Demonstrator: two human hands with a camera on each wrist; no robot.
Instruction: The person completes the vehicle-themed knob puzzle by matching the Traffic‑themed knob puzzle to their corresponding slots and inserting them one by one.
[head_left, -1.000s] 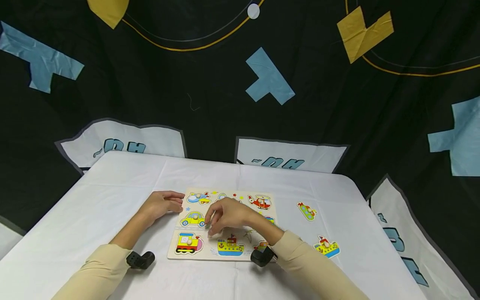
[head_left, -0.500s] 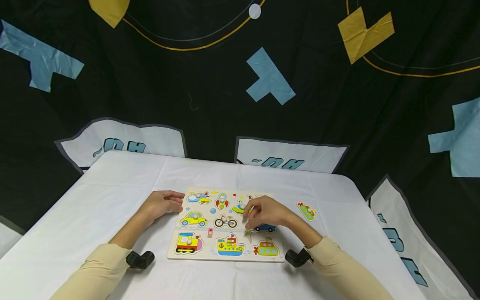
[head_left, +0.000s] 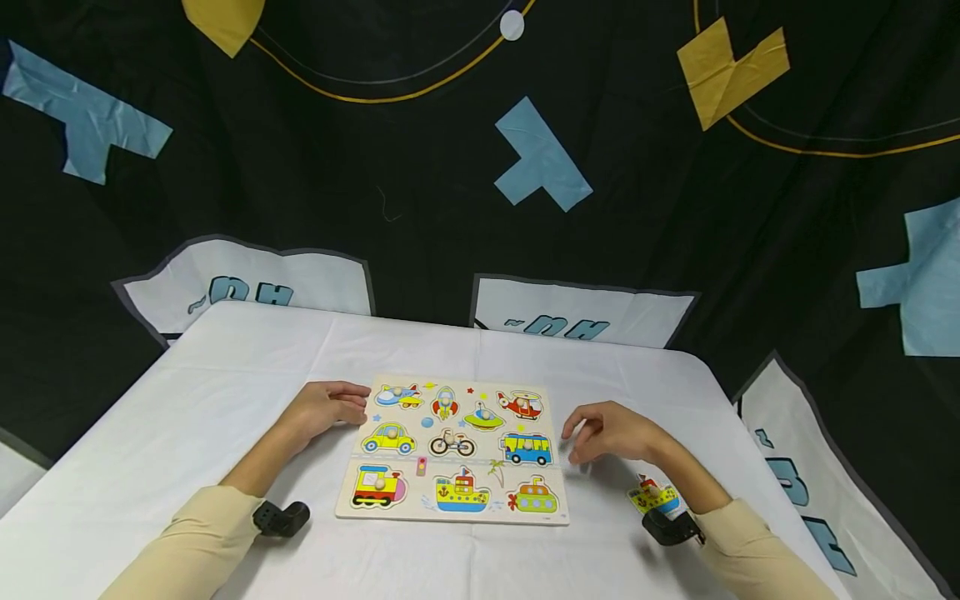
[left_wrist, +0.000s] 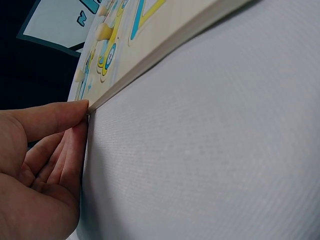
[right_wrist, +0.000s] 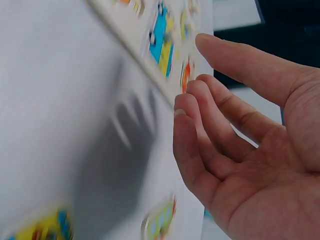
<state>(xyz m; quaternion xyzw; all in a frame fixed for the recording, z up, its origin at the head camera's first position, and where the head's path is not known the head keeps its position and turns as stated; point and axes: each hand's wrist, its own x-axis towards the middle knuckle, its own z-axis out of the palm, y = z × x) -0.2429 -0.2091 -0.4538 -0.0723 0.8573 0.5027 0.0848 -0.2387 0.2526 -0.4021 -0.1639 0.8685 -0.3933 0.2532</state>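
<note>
A pale wooden knob puzzle board (head_left: 421,510) with vehicle pictures lies on the white-clothed table. My left hand (head_left: 318,412) touches its left edge, thumb and fingertips against the side; the left wrist view shows this left hand (left_wrist: 47,150) at the board's border. Right of the board, my right hand (head_left: 611,432) hovers with nothing in it, fingers loosely bent. In the right wrist view, my right hand (right_wrist: 250,135) has thumb and fingers apart, a green submarine piece (right_wrist: 160,219) below it. The head view hides that piece. A loose ship piece (head_left: 654,495) lies nearer the right wrist.
A black wrist camera (head_left: 670,528) on the right arm partly covers the ship piece. Another wrist camera (head_left: 282,519) sits on the left arm. Behind the white tablecloth (head_left: 247,358) hangs a dark curtain (head_left: 420,183) with blue and yellow shapes.
My right hand has moved right, from over the middle of the board to beyond its right edge, now covering the submarine piece. My left hand stays at the left edge.
</note>
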